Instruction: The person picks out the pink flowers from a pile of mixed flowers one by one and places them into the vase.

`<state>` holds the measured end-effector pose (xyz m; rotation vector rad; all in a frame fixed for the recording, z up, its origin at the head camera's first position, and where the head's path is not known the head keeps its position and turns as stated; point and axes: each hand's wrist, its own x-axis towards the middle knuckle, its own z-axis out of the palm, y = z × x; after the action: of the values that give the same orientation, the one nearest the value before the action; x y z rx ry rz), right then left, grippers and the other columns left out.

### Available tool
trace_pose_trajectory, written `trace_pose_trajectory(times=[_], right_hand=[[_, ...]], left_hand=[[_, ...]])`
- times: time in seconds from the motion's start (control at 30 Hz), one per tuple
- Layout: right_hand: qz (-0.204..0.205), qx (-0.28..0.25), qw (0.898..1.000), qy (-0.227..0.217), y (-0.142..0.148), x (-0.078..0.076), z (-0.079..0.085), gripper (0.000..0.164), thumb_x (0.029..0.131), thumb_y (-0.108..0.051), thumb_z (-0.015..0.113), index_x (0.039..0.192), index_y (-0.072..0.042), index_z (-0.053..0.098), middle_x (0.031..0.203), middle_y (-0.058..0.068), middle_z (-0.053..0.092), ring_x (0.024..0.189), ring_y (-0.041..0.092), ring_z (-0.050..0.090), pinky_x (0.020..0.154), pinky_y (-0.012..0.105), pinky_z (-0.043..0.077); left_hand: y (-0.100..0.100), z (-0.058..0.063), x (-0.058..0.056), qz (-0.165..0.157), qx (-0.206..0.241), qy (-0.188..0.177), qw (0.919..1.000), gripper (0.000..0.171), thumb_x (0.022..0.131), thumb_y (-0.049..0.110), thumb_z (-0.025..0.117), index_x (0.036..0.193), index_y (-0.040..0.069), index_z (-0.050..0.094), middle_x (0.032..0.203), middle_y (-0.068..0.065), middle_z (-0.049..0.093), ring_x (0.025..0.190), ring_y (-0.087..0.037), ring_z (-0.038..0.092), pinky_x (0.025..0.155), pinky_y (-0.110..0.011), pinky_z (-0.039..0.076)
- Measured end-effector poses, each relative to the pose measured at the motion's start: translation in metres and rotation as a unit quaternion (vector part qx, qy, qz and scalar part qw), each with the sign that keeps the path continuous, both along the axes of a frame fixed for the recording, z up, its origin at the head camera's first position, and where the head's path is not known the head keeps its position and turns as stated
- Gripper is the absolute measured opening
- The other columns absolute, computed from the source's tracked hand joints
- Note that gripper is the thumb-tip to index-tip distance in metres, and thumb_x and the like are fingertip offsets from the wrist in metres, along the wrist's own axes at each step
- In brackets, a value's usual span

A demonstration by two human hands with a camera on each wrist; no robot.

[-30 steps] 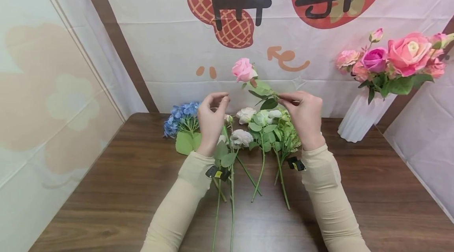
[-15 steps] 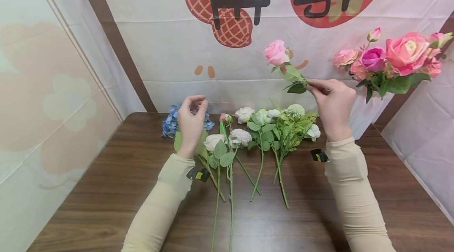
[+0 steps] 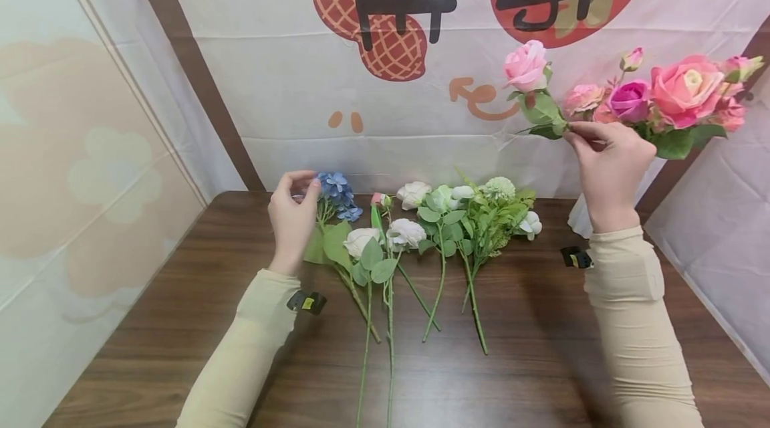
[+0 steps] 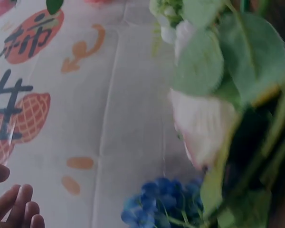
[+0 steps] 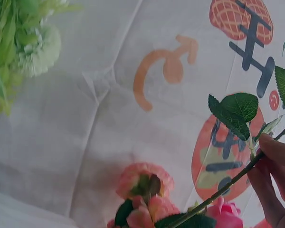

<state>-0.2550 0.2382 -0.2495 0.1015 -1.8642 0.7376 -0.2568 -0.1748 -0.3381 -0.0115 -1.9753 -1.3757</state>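
Note:
My right hand (image 3: 619, 170) pinches a pink rose (image 3: 525, 67) by its leafy stem, in front of the backdrop and just left of the vase flowers. In the right wrist view, its thumb and fingers hold the thin green stem (image 5: 230, 184), which slants down across the pink vase flowers (image 5: 145, 180). My left hand (image 3: 291, 221) hovers over the left of the table, nothing between its loosely bent fingers. It overlaps the blue hydrangea (image 3: 338, 192) in the head view; in the left wrist view its fingertips (image 4: 23, 194) stand apart from the blue blossoms (image 4: 154, 202).
A white vase (image 3: 579, 217), partly hidden by my right hand, bears pink and purple flowers (image 3: 688, 90) at the back right. White roses (image 3: 407, 234), a pale green pompom flower (image 3: 499, 188) and leafy stems lie across the wooden table (image 3: 511, 388). Behind hangs a printed backdrop (image 3: 277, 93).
My right hand has carried the pink rose right and up, from the middle toward the vase. The left hand has drifted left and slightly down, uncovering the white roses and part of the hydrangea.

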Motion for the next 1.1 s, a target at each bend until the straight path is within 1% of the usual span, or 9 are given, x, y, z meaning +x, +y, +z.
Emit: trace_pose_trajectory(times=[0.13,0.27,0.47,0.57,0.67,0.8,0.87,0.97,1.1], right_hand=[[-0.008,-0.007,1.000,0.009,0.010,0.002,0.006,0.020,0.081,-0.027,0.075,0.092,-0.010,0.078,0.088,0.014,0.073,0.073,-0.030,0.039,0.073,0.002,0.032],[-0.011,-0.025,1.000,0.003,0.020,0.003,0.013,0.025,0.081,-0.031,0.075,0.094,-0.010,0.077,0.091,0.015,0.073,0.073,-0.029,0.043,0.075,0.005,0.035],[-0.016,-0.069,0.997,0.006,0.034,0.003,0.021,0.026,0.077,-0.036,0.077,0.095,-0.016,0.078,0.093,0.004,0.075,0.075,-0.021,0.053,0.074,0.005,0.042],[-0.033,-0.074,0.997,0.009,0.039,0.004,0.024,0.025,0.079,-0.035,0.076,0.094,-0.016,0.078,0.093,0.000,0.075,0.075,-0.021,0.053,0.074,0.004,0.043],[-0.035,-0.092,0.995,0.015,0.042,0.005,0.027,0.022,0.080,-0.032,0.075,0.094,-0.014,0.078,0.092,-0.003,0.074,0.075,-0.020,0.055,0.076,0.005,0.045],[-0.013,-0.127,0.991,0.046,0.046,0.005,0.031,0.016,0.080,-0.024,0.076,0.091,-0.013,0.078,0.085,-0.013,0.073,0.073,-0.013,0.059,0.075,0.008,0.048],[-0.006,-0.125,0.989,0.074,0.049,0.005,0.032,0.012,0.080,-0.021,0.075,0.089,-0.014,0.078,0.082,-0.018,0.071,0.073,-0.011,0.061,0.074,0.009,0.048],[0.003,-0.132,0.984,0.119,0.050,0.006,0.033,0.008,0.080,-0.018,0.073,0.085,-0.015,0.078,0.077,-0.020,0.069,0.070,-0.008,0.062,0.072,0.009,0.048],[-0.016,-0.155,0.974,0.165,0.049,0.007,0.035,0.007,0.077,-0.023,0.077,0.080,-0.017,0.079,0.072,-0.020,0.069,0.068,-0.008,0.059,0.071,0.009,0.044]], left_hand=[[-0.011,-0.005,0.000,0.013,-0.014,-0.015,0.9997,0.022,0.090,0.017,0.062,0.110,0.006,0.065,0.102,-0.009,0.068,0.087,-0.015,0.059,0.075,-0.020,0.046],[-0.020,-0.009,0.001,0.024,-0.027,-0.029,0.9989,0.024,0.091,0.018,0.061,0.112,0.007,0.065,0.106,-0.009,0.066,0.092,-0.019,0.060,0.082,-0.029,0.048],[-0.030,-0.012,0.003,0.031,-0.033,-0.033,0.9984,0.024,0.090,0.016,0.062,0.111,0.005,0.064,0.108,-0.013,0.064,0.103,-0.028,0.055,0.086,-0.035,0.044],[-0.034,-0.013,0.004,0.032,-0.035,-0.032,0.9984,0.024,0.089,0.016,0.063,0.110,0.004,0.064,0.108,-0.014,0.064,0.103,-0.028,0.053,0.087,-0.037,0.042],[-0.037,-0.013,0.004,0.035,-0.042,-0.028,0.9981,0.025,0.090,0.016,0.062,0.111,0.003,0.063,0.107,-0.015,0.063,0.101,-0.026,0.052,0.088,-0.039,0.042],[-0.041,-0.015,0.004,0.042,-0.046,-0.032,0.9976,0.026,0.090,0.016,0.062,0.112,0.003,0.063,0.108,-0.015,0.063,0.101,-0.026,0.051,0.088,-0.036,0.041],[-0.043,-0.017,0.004,0.046,-0.045,-0.038,0.9972,0.026,0.089,0.016,0.063,0.112,0.004,0.064,0.109,-0.014,0.064,0.102,-0.026,0.051,0.089,-0.036,0.041],[-0.046,-0.019,0.004,0.051,-0.046,-0.041,0.9968,0.025,0.089,0.015,0.063,0.111,0.003,0.064,0.107,-0.015,0.064,0.103,-0.028,0.051,0.090,-0.037,0.041],[-0.050,-0.021,0.006,0.055,-0.051,-0.037,0.9965,0.024,0.089,0.014,0.063,0.110,0.003,0.064,0.103,-0.016,0.064,0.101,-0.030,0.051,0.089,-0.037,0.037]])
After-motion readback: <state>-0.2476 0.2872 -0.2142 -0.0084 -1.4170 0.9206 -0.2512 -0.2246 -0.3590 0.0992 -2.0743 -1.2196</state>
